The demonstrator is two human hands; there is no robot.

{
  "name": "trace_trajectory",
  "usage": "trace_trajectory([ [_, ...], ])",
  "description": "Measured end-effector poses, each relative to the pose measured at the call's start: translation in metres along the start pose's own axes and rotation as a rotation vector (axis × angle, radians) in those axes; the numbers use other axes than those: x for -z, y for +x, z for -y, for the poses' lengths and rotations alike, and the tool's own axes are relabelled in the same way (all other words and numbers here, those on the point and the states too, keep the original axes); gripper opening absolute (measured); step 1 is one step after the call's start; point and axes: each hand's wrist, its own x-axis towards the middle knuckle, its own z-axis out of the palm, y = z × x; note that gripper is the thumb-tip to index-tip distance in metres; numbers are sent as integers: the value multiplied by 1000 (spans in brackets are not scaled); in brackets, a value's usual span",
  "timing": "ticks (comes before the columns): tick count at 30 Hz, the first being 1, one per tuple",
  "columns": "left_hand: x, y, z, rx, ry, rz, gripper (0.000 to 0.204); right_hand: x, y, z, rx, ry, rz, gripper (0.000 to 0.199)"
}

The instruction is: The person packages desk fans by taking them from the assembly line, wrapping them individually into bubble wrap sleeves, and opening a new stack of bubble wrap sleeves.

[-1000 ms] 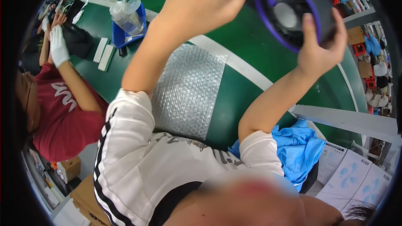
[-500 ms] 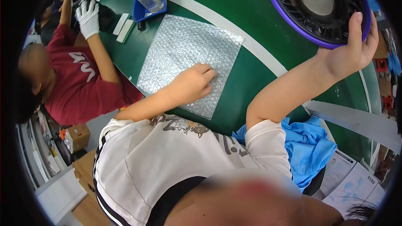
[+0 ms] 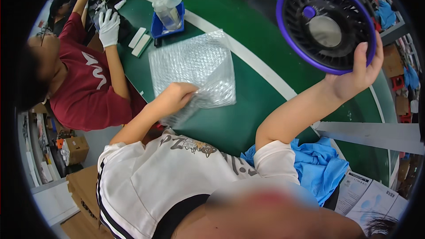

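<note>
A piece of clear bubble wrap [image 3: 188, 64] lies on the green table, its right side lifted and folded over toward the left. My left hand [image 3: 171, 99] pinches the lifted part near the front edge. Up at the right, my right hand [image 3: 362, 68] holds a round black fan [image 3: 326, 31] by its purple rim. The thumb rests on the front of the fan, and the fingers are behind the rim, partly hidden. The fan is held above the table, with its grille and silver centre disc showing.
A blue bin [image 3: 170, 31] with clear plastic cups stands behind the bubble wrap, near two small white boxes [image 3: 140, 42]. To the left a co-worker in a red shirt [image 3: 88, 88] wears a white glove. Blue cloth [image 3: 318, 168] and printed sheets [image 3: 369, 199] lie at the lower right.
My left hand has pulled the bubble wrap leftward, and its right side has come up and folded over. The fan in my right hand now sits slightly lower and further left in view.
</note>
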Motion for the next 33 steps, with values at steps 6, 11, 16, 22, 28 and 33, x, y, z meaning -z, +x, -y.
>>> trace_trajectory([
  [6,16,105,-55,191,-529,-81,16,10,-5,8,19,46,91,48],
  [11,43,206,-50,-112,-943,-234,16,17,-6,12,115,-71,249,56],
  [16,108,205,-98,-223,-892,-414,16,6,-7,17,80,-432,370,53],
  [22,41,168,-131,-812,430,-994,16,-20,-6,-7,-178,1,-119,34],
  [28,54,175,-181,-974,91,-1058,17,-20,-14,-23,-133,122,116,42],
  [33,10,162,-151,-1138,-129,-658,12,-5,-9,-14,-46,-561,267,40],
])
